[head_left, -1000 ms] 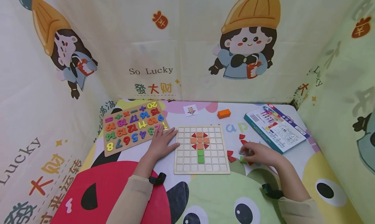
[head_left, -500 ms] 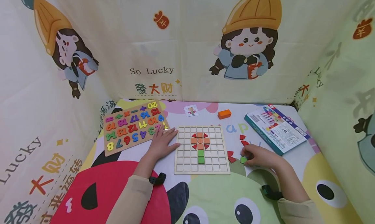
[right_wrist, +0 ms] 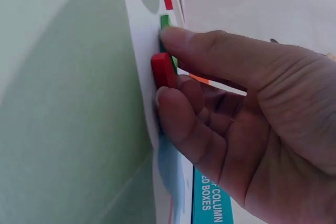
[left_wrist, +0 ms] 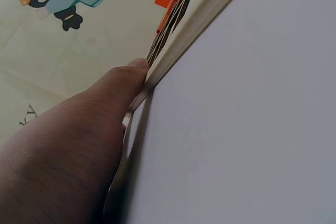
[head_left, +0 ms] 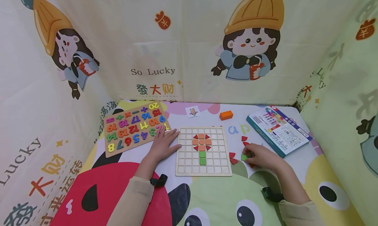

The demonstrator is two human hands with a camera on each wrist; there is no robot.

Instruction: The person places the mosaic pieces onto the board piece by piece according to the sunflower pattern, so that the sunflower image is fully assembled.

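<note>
In the head view my left hand lies flat with spread fingers between a wooden grid board and a number puzzle board. Its fingertips reach the number board, and its thumb touches the grid board's left edge. On the grid sit orange tiles, red triangular pieces and two green squares, forming a flower. My right hand, right of the grid, has bent fingers and pinches a loose green square tile. In the right wrist view the thumb presses that green tile, and a red piece stands beside the fingertips.
Loose red pieces lie around the right hand. Behind the grid are a small pattern card and an orange block. A flat teal-edged box lies at the right. Printed cloth walls enclose the table.
The right hand's fingers have shifted slightly around the loose green tile, which has moved a little away from me and to the left. The left hand stays still.
</note>
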